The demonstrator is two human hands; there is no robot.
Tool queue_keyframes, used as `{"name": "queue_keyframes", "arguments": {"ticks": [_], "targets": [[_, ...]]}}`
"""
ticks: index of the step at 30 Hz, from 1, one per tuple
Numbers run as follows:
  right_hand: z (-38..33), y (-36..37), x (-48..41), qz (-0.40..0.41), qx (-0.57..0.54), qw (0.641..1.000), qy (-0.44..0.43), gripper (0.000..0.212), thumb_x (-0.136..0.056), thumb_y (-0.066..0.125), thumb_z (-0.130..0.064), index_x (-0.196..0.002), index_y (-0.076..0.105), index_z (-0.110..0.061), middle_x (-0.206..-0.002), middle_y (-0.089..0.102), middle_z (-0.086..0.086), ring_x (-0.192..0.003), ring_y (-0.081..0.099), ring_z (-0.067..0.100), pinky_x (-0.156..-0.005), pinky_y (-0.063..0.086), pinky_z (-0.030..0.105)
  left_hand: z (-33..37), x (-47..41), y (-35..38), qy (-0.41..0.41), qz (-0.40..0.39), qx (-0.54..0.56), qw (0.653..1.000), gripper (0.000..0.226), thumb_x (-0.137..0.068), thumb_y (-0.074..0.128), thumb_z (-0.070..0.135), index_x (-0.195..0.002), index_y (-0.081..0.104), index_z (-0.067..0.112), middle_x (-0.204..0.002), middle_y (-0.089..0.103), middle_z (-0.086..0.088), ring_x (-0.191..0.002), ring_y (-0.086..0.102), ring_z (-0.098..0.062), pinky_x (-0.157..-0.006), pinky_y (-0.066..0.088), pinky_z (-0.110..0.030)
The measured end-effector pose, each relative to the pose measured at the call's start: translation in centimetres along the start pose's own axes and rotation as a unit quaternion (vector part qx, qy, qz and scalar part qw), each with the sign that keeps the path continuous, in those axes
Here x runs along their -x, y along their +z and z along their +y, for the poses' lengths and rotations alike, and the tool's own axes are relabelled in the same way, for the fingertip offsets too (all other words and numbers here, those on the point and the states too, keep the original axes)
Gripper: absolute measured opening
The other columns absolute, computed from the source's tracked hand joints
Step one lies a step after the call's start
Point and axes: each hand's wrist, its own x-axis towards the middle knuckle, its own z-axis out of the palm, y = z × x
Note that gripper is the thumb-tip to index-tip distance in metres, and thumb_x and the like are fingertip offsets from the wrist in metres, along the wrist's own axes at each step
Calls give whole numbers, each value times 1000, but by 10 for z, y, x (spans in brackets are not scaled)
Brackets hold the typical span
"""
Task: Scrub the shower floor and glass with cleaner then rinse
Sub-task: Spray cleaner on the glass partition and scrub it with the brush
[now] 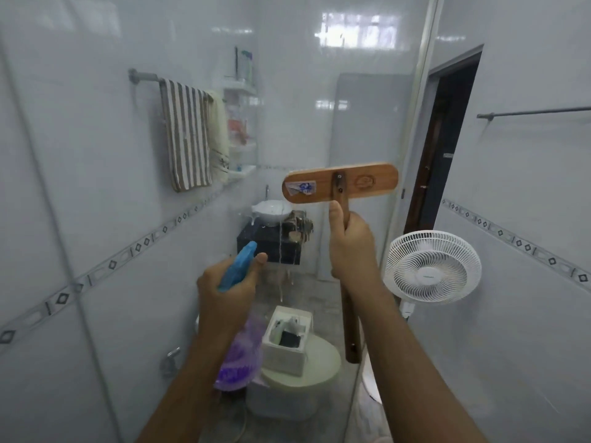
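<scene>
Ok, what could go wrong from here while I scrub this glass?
The fan stands close by the glass edge, so spray or rinse water could reach it. Both hands are busy, the left hand gripping the bottle and the right hand the brush, so a slip leaves nothing free to catch yourself. Drips running down the glass may make the floor slick.

Walls: glossy white tiles (80, 155) with a diamond border strip (137, 247). Left wall: striped towel (187, 135) on rail (145, 76). White basin (271, 212) sits on dark counter (291, 251). White fan (431, 266) stands beside dark doorway (447, 139). Window light reflects off the far tiles.
</scene>
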Motion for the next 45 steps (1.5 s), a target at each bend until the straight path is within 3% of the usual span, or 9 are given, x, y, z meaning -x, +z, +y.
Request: {"name": "queue_keyframes", "arguments": {"ticks": [6, 10, 15, 19, 31, 33, 38, 41, 45], "targets": [[-20, 31, -3, -11, -25, 1000, -11, 40, -105, 39, -47, -81, 52, -17, -62, 49, -3, -43, 47, -3, -42, 37, 11, -12, -6, -29, 2, -15, -36, 999, 46, -85, 64, 49, -71, 66, 5, -55, 58, -11, -45, 56, -27, -43, 52, -38], [-29, 50, -8, -19, -27, 999, -5, 43, -103, 38, -54, -82, 53, -19, -64, 51, 1, -52, 49, 8, -50, 46, 27, -14, -8, -44, 7, -59, -33, 998, 41, -91, 61, 48, -77, 67, 9, -60, 60, -9, -49, 57, -27, -46, 52, -42], [-41, 68, -10, -13, -25, 1000, -5, 41, -103, 36, -53, -83, 52, -21, -66, 50, -1, -55, 49, 8, -52, 46, 24, -15, -12, -50, 5, -45, -39, 998, 36, -89, 71, 34, -68, 66, 6, -52, 53, -8, -41, 47, -15, -39, 42, -22], [-41, 78, -8, -16, -23, 1000, -7, 43, -103, 35, -55, -84, 52, -20, -68, 52, 1, -57, 50, 10, -55, 50, 28, -20, -11, -59, 20, -53, -34, 998, 28, -88, 70, 34, -79, 70, 8, -58, 59, -3, -51, 58, -19, -44, 43, -12], [-34, 95, -1, -13, -9, 1000, 3, 45, -101, 35, -59, -85, 54, -22, -70, 56, 2, -60, 55, 14, -60, 56, 37, -24, -24, -66, 21, -58, -27, 998, 30, -82, 80, 35, -70, 68, 10, -55, 58, -3, -47, 53, -17, -46, 44, -14], [-32, 98, 1, -14, -6, 1000, 3, 45, -101, 35, -59, -86, 54, -22, -72, 56, 2, -61, 55, 13, -61, 55, 33, -26, -23, -68, 9, -28, -19, 999, 31, -81, 80, 34, -68, 67, 9, -52, 56, -4, -43, 52, -20, -44, 49, -24], [-2, 115, 32, -25, -8, 999, -18, 36, -103, 36, -53, -93, 57, -25, -70, 58, 0, -56, 54, 8, -53, 49, 23, -27, -20, -72, 34, 34, -28, 998, 33, -79, 79, 39, -72, 66, 10, -56, 56, 1, -50, 55, -21, -48, 48, -15], [52, 136, 84, -35, -48, 997, 48, 34, -102, 40, -51, -94, 59, -25, -75, 64, 5, -64, 63, 13, -57, 53, 29, -30, -14, -76, 42, 38, -38, 998, 31, -80, 79, 35, -77, 66, 7, -60, 57, 6, -58, 59, -13, -52, 45, -8], [101, 152, 148, -67, -22, 988, 140, 46, -91, 36, -56, -94, 61, -17, -73, 62, -4, -67, 64, 0, -56, 48, 14, -37, -6, -77, 38, 22, -31, 999, 33, -80, 74, 40, -83, 66, 8, -67, 61, 12, -67, 66, -4, -55, 49, -7]]}}
